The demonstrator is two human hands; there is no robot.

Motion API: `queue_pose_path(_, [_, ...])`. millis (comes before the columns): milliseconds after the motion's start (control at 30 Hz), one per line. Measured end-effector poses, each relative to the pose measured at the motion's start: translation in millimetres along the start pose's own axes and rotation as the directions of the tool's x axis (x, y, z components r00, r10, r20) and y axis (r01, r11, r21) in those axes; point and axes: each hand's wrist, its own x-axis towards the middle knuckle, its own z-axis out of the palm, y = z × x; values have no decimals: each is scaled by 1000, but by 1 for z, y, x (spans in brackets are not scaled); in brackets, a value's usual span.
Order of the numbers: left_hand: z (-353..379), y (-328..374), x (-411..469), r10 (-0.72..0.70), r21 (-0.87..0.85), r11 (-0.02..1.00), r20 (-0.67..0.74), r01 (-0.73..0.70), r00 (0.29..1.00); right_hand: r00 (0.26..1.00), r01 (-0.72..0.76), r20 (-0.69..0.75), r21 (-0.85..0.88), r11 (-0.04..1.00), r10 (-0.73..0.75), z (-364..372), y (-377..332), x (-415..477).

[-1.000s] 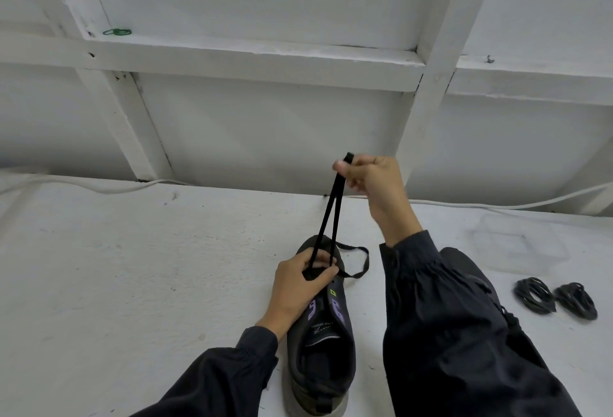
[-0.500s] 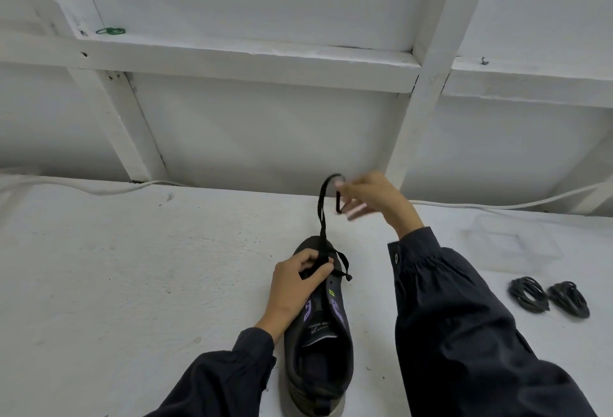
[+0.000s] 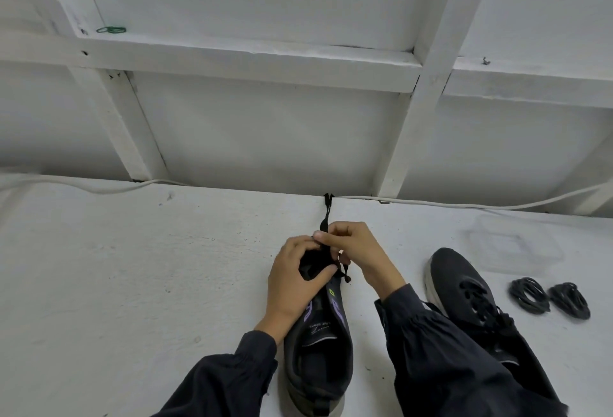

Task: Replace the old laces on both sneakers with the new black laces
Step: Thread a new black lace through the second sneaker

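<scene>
Your left hand (image 3: 292,272) is curled round the front of the sneaker (image 3: 318,350), which lies on the table (image 3: 132,284) toe away from you, and your right hand (image 3: 360,251) pinches the black lace (image 3: 324,219) just above it (its loose end trails toward the far edge). The second sneaker (image 3: 464,287) sits to the right, two coiled laces (image 3: 529,294) beside it

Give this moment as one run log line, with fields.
left hand: grips sneaker | right hand: pinches lace | second sneaker: laced, at right | coils: two, untouched
</scene>
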Motion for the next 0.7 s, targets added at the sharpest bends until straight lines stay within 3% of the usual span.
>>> queue_pose_path(133, [0,0,0,-89,-170,979,136,112,987,997,64,-37,8,998,-64,-2,-1,1])
queue_pose_path(333, [0,-3,2,-199,-87,972,200,220,959,986,144,-92,70,987,-137,0,-16,0])
queue_pose_path(533, [0,-8,-1,-205,-86,970,216,227,955,959,255,-196,263,931,-207,-6,-55,4])
queue_pose_path(700, [-1,-8,-3,-196,-89,971,242,223,950,948,303,-243,487,819,-207,-15,-93,13])
